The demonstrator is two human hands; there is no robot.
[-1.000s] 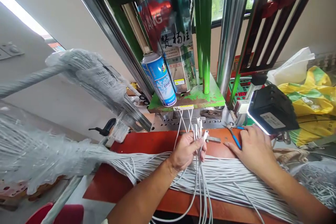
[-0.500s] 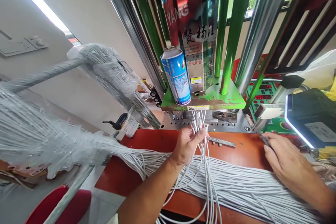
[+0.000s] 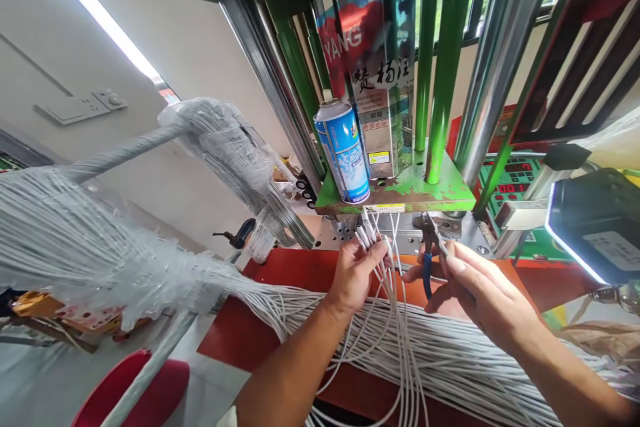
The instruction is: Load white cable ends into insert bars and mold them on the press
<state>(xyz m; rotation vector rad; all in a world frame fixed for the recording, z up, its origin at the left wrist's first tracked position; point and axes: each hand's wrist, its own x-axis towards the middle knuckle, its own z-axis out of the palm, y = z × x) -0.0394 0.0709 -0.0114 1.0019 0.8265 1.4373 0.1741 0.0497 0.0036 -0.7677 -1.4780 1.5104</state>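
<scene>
The left hand [image 3: 356, 273] is curled shut around a small bunch of white cable ends [image 3: 373, 239], their moulded plugs standing up just under the green press plate [image 3: 400, 195]. The right hand [image 3: 475, 287] is closed on blue-handled pliers [image 3: 429, 250], whose nose points up toward the plugs, just right of them. The work would go best with the left hand fanning the plugs so that each stands apart, and the pliers brought to one plug at a time, square to it, clear of the neighbouring cables and the fingers. Below, a thick sheaf of white cables [image 3: 450, 353] lies across the red worktop [image 3: 300, 267]. A blue spray can [image 3: 344, 150] stands on the plate, left; plastic-wrapped cable bundles [image 3: 90, 260] hang further left. A lit black lamp [image 3: 595, 220] sits right.
</scene>
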